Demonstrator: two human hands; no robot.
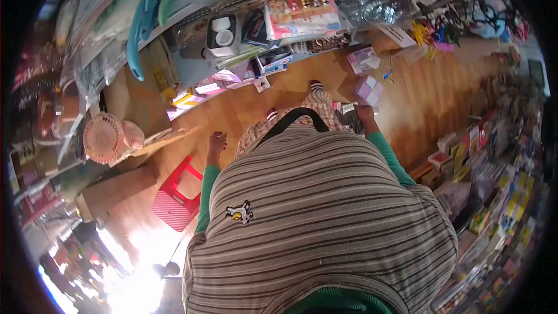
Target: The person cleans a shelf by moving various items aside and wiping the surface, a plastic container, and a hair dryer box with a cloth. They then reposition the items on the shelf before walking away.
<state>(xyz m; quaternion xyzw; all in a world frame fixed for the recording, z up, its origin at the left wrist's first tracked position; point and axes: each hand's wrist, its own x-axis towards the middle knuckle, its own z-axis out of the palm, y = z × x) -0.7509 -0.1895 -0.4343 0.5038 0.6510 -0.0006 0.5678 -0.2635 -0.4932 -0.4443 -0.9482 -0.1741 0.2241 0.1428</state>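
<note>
My right hand (365, 113) is closed at my right side, on a dark grey crumpled piece that looks like cloth (350, 120). Just beyond it, a pale purple box (368, 91) lies on the floor. My left hand (217, 141) hangs at my left side with its fingers curled in, and I see nothing in it. A red plastic stool (177, 195) stands on the floor below and left of that hand.
Ahead is a shelf unit (192, 61) bearing a metal tin with white cups (223, 38) and packaged goods. A pink fan (103, 138) stands at left. Stacked goods (476, 180) line the right. Another pale box (364, 60) lies on the wooden floor (415, 104).
</note>
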